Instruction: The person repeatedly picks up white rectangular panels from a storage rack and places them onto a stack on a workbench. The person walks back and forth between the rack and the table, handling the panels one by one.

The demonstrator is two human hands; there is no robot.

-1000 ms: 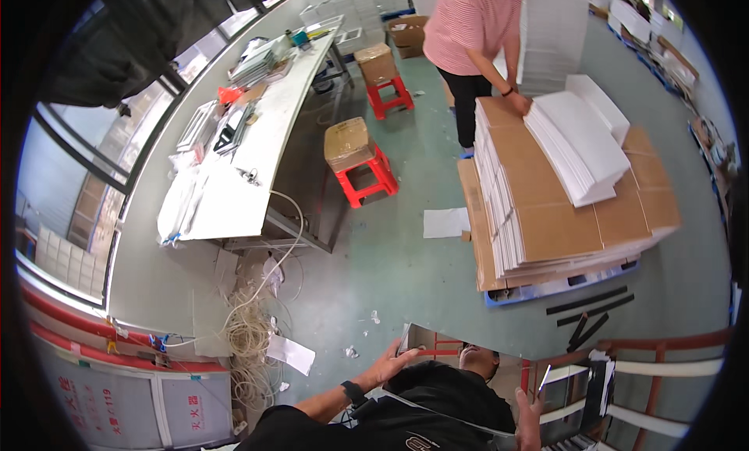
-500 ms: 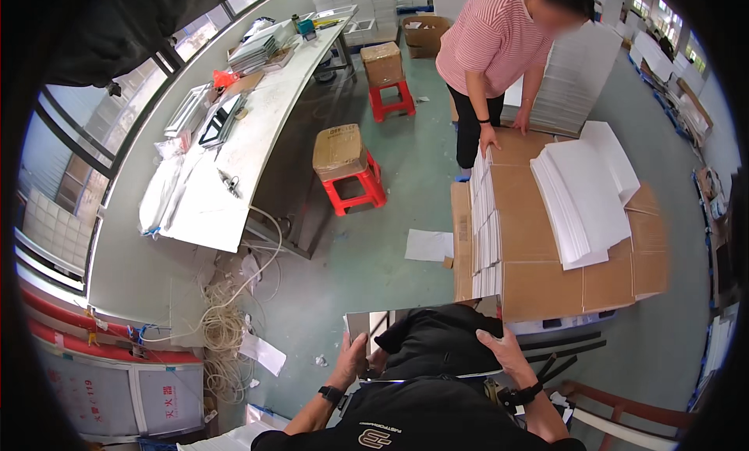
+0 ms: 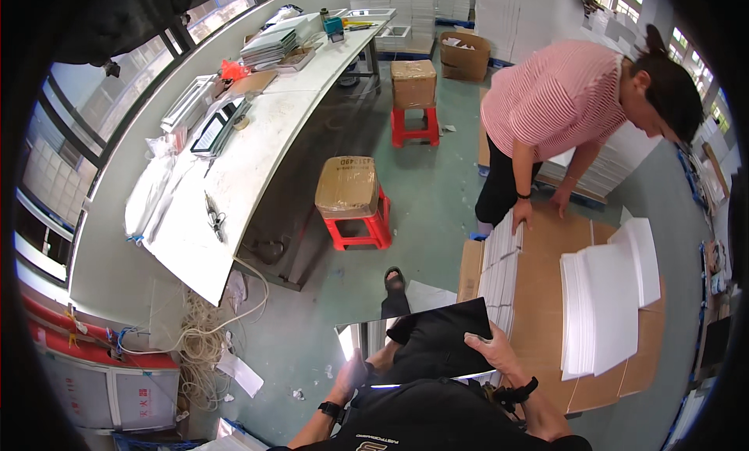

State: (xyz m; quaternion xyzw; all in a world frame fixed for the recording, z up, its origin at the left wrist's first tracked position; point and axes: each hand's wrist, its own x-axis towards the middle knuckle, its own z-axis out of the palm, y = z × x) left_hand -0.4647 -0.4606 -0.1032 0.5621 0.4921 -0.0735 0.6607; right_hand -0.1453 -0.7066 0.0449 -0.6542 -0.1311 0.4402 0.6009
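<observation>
A rectangular mirror (image 3: 441,338) is held flat in front of my body, reflecting dark clothing and a bright strip. My left hand (image 3: 355,374) grips its left edge, fingers partly hidden behind it. On the right edge, my right hand (image 3: 491,348) is closed with the thumb over the top face. Just beyond the mirror's right corner stands a row of white sheets (image 3: 501,256) on edge, against brown cardboard (image 3: 538,295). A stack of white foam-like sheets (image 3: 605,307) lies on that cardboard.
A co-worker in a striped shirt (image 3: 554,100) bends over the cardboard, both hands on it. Red stools (image 3: 357,231) with boxes (image 3: 346,187) stand beside a long white table (image 3: 257,147). Coiled hose (image 3: 204,353) and paper scraps (image 3: 240,374) lie on the floor at left.
The mirror has tilted, its right end rising in view, with both hands still on it. My foot has come into view beyond it. The co-worker leans further over; the cardboard pile appears nearer.
</observation>
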